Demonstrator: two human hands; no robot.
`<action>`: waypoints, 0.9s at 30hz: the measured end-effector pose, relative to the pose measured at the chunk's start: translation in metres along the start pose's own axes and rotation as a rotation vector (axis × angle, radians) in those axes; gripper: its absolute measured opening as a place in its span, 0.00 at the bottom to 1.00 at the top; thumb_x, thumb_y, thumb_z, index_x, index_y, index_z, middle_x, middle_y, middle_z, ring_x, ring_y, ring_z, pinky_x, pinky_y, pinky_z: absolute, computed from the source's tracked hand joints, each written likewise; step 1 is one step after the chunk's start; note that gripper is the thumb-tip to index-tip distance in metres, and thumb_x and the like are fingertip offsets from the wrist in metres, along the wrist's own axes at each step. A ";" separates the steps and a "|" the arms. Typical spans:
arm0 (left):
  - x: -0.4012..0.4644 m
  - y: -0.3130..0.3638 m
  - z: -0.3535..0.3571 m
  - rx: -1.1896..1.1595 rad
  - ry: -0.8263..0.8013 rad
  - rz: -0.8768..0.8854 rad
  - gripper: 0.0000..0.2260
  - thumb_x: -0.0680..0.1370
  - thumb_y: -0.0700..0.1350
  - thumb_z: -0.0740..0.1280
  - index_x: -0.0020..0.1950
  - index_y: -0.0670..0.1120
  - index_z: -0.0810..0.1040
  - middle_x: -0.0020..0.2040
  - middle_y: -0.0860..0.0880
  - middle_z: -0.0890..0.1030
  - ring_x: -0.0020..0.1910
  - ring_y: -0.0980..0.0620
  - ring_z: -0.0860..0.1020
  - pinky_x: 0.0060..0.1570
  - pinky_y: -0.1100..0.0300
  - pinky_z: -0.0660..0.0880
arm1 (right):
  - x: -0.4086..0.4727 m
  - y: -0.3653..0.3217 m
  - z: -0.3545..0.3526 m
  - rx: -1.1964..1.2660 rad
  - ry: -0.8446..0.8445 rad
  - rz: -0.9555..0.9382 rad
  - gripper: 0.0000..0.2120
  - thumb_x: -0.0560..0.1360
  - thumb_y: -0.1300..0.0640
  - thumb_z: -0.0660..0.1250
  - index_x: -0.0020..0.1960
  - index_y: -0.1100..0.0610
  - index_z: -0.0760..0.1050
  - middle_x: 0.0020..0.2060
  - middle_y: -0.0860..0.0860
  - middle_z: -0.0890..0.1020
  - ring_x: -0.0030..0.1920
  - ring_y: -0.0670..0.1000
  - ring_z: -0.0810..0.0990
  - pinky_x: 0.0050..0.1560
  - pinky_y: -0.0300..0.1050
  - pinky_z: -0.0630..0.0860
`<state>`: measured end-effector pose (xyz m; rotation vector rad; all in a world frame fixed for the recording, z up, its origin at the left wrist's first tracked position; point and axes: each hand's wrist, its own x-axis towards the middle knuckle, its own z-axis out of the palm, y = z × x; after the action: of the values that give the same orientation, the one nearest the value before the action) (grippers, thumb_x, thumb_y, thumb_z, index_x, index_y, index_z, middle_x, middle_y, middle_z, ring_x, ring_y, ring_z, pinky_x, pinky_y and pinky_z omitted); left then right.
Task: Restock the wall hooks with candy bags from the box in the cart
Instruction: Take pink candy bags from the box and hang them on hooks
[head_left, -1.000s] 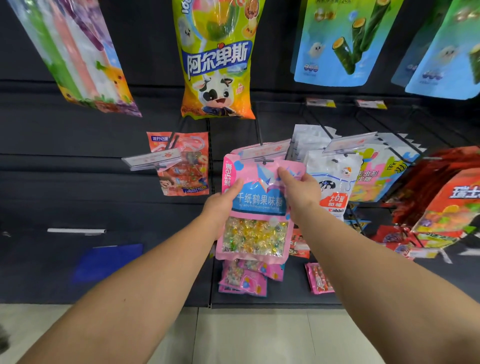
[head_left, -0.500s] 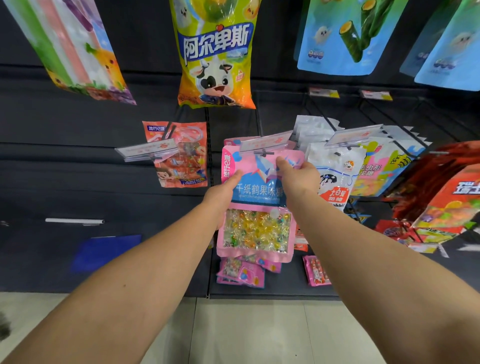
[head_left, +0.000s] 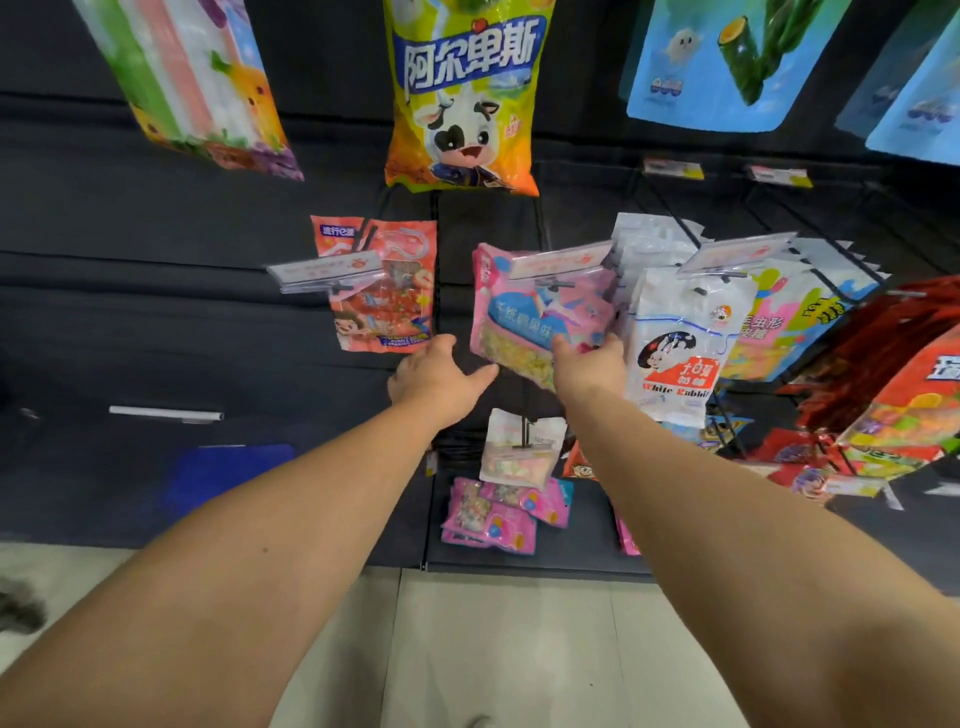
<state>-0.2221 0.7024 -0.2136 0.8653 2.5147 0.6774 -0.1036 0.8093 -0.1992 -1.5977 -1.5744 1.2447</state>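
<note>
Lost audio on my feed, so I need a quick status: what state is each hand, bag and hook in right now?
pink candy bag: hanging on its hook, tilted, blurred
right hand: touching the pink bag's lower edge
left hand: open, off the bag
White Rabbit bags: hanging, several deep
orange-red bag: hanging on the hook to the left
yellow cow bag: hanging on the row above

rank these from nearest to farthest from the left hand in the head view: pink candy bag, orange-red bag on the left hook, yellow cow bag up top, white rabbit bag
From the left hand:
1. Pink candy bag, just right, almost touching.
2. Orange-red bag, just above, slightly left.
3. White Rabbit bag, farther right, past the right hand.
4. Yellow cow bag, high above.
</note>
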 end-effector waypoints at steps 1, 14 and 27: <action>-0.005 -0.005 -0.004 0.074 0.010 0.043 0.35 0.77 0.66 0.65 0.79 0.52 0.62 0.77 0.48 0.68 0.75 0.42 0.66 0.71 0.45 0.66 | -0.008 0.002 0.004 -0.035 -0.017 -0.007 0.34 0.77 0.50 0.69 0.77 0.59 0.59 0.71 0.58 0.71 0.69 0.59 0.71 0.68 0.49 0.68; -0.091 -0.225 -0.157 0.417 0.028 -0.019 0.35 0.79 0.64 0.62 0.82 0.54 0.55 0.82 0.47 0.55 0.81 0.43 0.54 0.78 0.45 0.54 | -0.219 -0.041 0.178 -0.892 -0.472 -0.641 0.32 0.78 0.44 0.64 0.78 0.47 0.57 0.76 0.55 0.63 0.75 0.59 0.60 0.71 0.57 0.64; -0.291 -0.561 -0.366 0.353 0.324 -0.697 0.33 0.78 0.64 0.62 0.79 0.52 0.60 0.79 0.44 0.62 0.77 0.40 0.60 0.74 0.42 0.58 | -0.578 -0.090 0.435 -0.872 -0.990 -1.206 0.32 0.79 0.43 0.63 0.79 0.46 0.54 0.78 0.53 0.59 0.78 0.57 0.55 0.75 0.57 0.57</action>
<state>-0.4522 0.0102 -0.1716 -0.0790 3.0018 0.1471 -0.4577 0.1725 -0.1677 0.0923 -3.2059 0.5745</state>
